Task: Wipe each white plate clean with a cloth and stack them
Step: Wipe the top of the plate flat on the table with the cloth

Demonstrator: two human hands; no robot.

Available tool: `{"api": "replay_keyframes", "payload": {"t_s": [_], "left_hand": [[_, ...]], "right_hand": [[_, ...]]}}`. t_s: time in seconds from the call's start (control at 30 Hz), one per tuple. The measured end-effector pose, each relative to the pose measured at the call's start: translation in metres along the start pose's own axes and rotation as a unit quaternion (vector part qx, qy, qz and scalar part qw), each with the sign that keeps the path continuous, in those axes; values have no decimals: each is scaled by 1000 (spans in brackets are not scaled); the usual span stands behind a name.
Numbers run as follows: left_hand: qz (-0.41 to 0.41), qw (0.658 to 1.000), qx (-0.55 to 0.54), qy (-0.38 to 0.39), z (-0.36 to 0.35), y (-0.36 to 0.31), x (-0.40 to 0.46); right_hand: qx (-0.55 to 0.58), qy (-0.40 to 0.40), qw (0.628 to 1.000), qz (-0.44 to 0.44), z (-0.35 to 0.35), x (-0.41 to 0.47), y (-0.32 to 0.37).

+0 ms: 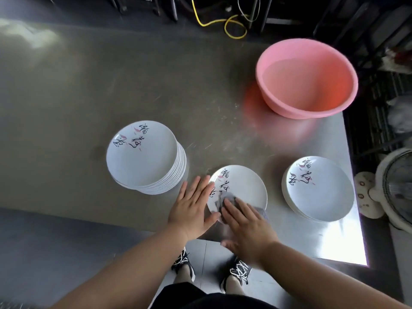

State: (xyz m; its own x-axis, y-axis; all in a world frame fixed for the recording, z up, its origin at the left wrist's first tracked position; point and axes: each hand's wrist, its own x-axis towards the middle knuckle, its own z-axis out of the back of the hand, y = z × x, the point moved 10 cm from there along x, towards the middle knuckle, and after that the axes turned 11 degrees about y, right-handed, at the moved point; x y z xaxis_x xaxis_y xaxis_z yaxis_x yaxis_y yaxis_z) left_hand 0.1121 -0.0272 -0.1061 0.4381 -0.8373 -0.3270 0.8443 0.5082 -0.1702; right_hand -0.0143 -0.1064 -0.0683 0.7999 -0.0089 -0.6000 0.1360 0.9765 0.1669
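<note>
Now | single plate (242, 186) flat on table (89, 108), lettering toward far-left rim | left hand (191, 208) flat, fingers straight, steadying rim | right hand (247, 228) flat, pressing grey cloth (229, 200) onto plate

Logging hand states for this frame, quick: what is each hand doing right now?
Left hand: open, fingers straight, steadying the single plate at its rim.
Right hand: open, flat, pressing the grey cloth onto that plate.
</note>
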Motion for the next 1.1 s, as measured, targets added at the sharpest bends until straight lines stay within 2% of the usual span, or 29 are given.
{"api": "replay_keyframes", "payload": {"t_s": [0.1,0.23,0.3,0.4,0.5,0.67,0.73,0.8,0.9,0.93,1.03,1.1], "left_hand": [[-2,1000,-6,-9,3,0,1],[-1,1000,-5,-8,3,-1,1],[0,1000,-8,-6,2,0,1],[0,1000,-9,-4,2,0,0],[1,1000,-6,5,2,0,2],[12,1000,-12,19,1,1,2],[14,999,-12,26,0,2,2],[12,999,-7,29,0,1,1],[9,999,-6,33,1,1,1],[10,999,-9,35,1,1,2],[22,999,-15,40,1,1,2],[31,998,-11,45,0,0,2]], "right_hand": [[-17,7,1000,-12,7,8,-15],[17,12,994,-112,27,29,-51],[28,20,996,-85,22,24,-40],[-35,29,999,1,-2,-5,-8],[-46,43,998,15,-5,-7,-17],[0,16,992,-126,20,16,-65],[17,33,995,-93,13,8,-49],[-20,35,999,-25,1,-10,-19],[-34,64,997,-5,-7,-20,-15],[-37,43,998,-11,-1,-16,-23],[5,37,992,-121,13,-4,-62],[24,34,990,-137,16,-6,-65]]}}
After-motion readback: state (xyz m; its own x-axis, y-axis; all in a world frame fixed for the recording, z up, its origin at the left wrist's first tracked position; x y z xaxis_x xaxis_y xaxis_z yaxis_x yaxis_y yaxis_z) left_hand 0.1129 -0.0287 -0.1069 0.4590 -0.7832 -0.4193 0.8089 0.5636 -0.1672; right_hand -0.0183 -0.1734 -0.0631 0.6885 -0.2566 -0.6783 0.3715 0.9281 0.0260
